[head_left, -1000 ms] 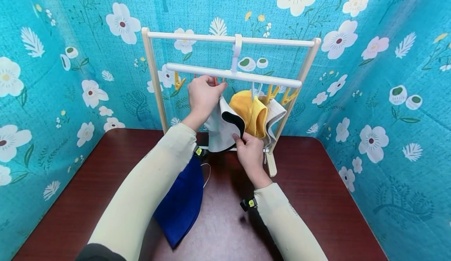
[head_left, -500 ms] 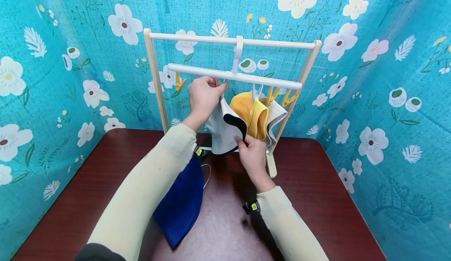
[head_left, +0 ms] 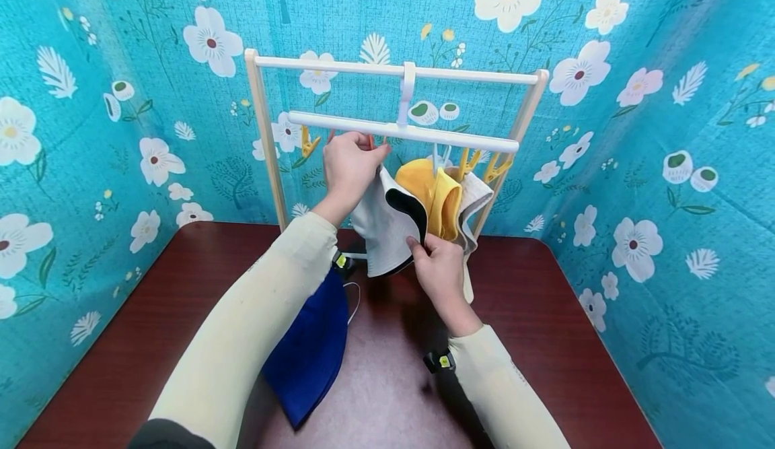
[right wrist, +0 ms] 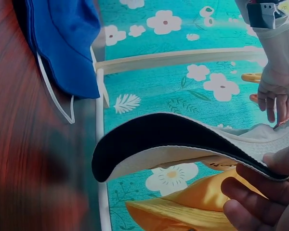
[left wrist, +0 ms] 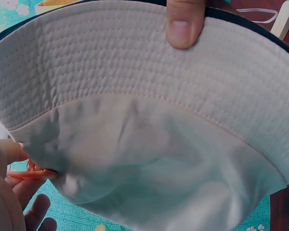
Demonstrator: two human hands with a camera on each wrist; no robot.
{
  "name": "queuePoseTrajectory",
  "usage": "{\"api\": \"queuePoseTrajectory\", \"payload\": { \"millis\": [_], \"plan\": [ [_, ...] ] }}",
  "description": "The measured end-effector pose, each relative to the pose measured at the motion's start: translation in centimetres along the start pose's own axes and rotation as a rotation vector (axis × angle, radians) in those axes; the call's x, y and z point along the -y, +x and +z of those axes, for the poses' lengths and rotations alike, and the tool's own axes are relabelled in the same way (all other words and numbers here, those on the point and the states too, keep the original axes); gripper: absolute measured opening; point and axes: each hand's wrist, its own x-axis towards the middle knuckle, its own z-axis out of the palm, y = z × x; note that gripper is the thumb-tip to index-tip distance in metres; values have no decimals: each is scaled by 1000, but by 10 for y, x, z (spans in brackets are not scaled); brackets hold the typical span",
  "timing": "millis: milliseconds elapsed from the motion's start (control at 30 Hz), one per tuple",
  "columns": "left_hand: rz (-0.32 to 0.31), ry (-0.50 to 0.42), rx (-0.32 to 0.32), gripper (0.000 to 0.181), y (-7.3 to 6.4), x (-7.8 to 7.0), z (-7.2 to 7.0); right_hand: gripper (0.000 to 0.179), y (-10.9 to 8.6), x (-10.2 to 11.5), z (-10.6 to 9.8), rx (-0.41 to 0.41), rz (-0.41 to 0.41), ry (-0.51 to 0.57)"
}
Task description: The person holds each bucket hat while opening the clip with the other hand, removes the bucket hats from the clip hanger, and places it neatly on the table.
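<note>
A light grey bucket hat (head_left: 387, 227) with a black underside hangs below the white hanger (head_left: 402, 130). At the hat's upper end my left hand (head_left: 351, 166) pinches an orange clothespin (left wrist: 32, 172), which meets the fabric in the left wrist view. My right hand (head_left: 442, 270) holds the brim between thumb and fingers; the thumb (left wrist: 180, 31) presses its stitched outer face. Black lining (right wrist: 159, 130) curves across the right wrist view. Just right of it hang a yellow hat (head_left: 418, 176) and a beige hat (head_left: 475, 193).
The hanger hooks over a wooden rack's top bar (head_left: 333, 66). Yellow clothespins (head_left: 309, 143) dangle at both hanger ends. A dark blue hat (head_left: 311, 355) with a white cord (head_left: 357, 301) lies on the reddish-brown table (head_left: 139, 321). Behind is a flowered turquoise curtain (head_left: 230, 5).
My right hand has moved slightly right and down, drawing the grey hat's brim along with it. The left hand stays nearly in place at the clothespin.
</note>
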Motion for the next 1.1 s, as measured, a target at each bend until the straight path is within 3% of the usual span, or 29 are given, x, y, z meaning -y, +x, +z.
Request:
{"api": "queuePoseTrajectory", "payload": {
  "millis": [433, 1100],
  "plan": [
    [0, -2, 4, 28, 1, 3, 0, 52, -6, 1, -9, 25, 6, -29],
    [-8, 11, -11, 27, 2, -1, 0, 32, -9, 7, -25, 54, 23, -12]
  ]
}}
